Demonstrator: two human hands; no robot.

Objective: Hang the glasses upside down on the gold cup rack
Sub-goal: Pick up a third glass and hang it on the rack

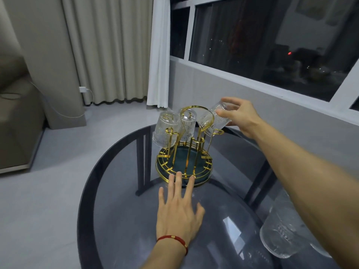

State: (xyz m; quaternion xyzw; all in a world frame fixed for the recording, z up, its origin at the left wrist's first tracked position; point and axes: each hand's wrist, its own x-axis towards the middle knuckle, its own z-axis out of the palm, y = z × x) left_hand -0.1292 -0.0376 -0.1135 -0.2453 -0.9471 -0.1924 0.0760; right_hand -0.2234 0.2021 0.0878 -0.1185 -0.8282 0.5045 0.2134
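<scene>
Ribbed clear glass (214, 121) tilted on gold rack (184, 152), right-hand fingers (226, 113) gripping; left fingers (178, 181) splayed.

A round smoked-glass table (120, 220) with a dark frame stands on a pale grey floor (48, 191). At ten o'clock sits a beige sofa (15, 123); at twelve hang beige curtains (108, 49) beside a white sheer (159, 55). At two o'clock a white-framed window (272, 39) shows darkness outside. A white plug (83, 89) trails its cable below the curtains.

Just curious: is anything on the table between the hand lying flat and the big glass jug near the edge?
No. In the head view, only bare dark glass tabletop separates the left hand from the jug.
</scene>
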